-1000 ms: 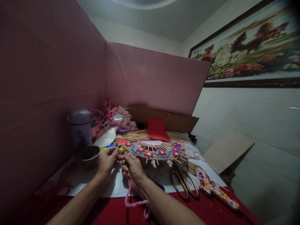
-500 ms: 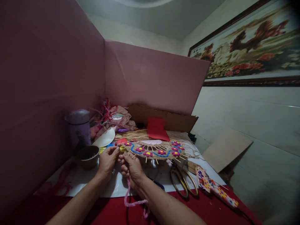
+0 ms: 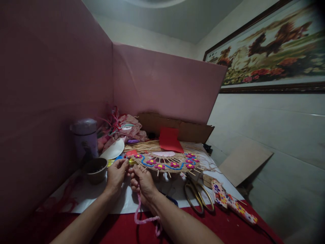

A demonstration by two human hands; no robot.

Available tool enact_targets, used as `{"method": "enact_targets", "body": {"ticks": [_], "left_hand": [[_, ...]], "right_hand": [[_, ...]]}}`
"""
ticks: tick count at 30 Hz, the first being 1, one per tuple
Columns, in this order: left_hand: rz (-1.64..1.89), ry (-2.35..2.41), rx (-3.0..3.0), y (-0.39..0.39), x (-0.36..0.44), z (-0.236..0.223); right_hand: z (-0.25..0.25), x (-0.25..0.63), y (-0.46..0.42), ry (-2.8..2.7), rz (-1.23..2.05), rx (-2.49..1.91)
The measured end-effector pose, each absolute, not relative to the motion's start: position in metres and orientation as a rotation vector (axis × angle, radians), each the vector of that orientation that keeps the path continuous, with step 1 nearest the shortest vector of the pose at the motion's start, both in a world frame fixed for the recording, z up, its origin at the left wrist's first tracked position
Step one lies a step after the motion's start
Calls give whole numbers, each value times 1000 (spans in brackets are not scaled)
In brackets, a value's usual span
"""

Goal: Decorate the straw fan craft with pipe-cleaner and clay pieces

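Both hands meet over the front of the white sheet, fingertips close together. My right hand (image 3: 143, 181) is closed around a fuzzy pink yarn (image 3: 138, 213), whose loose length hangs below the palm and curls by the wrist. My left hand (image 3: 116, 174) pinches with thumb and forefinger; whatever sits between those fingertips is too small to make out. Just beyond the hands lies a half-round woven piece (image 3: 167, 166) with thin sticks radiating from it, decorated with magenta flowers with yellow centres and a wavy blue line.
Gold-handled scissors (image 3: 198, 196) and a flower-patterned glue gun (image 3: 233, 205) lie to the right. On the left stand a brown bowl (image 3: 95, 169) and a lilac cup (image 3: 85, 140). Red paper (image 3: 170, 139), a white paper plate (image 3: 114, 148) and thin sticks (image 3: 144, 146) lie behind.
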State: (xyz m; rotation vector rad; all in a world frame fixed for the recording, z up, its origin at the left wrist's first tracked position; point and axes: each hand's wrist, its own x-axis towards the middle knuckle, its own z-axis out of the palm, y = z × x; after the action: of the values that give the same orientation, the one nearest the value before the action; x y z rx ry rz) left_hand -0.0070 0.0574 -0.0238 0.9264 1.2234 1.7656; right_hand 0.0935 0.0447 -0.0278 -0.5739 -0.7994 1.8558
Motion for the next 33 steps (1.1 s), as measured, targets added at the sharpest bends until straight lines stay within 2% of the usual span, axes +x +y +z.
{"method": "enact_targets", "body": {"ticks": [33], "left_hand": [[1785,1257,961,53,-5,-17]], "right_hand": [[-30,94,46,-798,1855,-564]]}}
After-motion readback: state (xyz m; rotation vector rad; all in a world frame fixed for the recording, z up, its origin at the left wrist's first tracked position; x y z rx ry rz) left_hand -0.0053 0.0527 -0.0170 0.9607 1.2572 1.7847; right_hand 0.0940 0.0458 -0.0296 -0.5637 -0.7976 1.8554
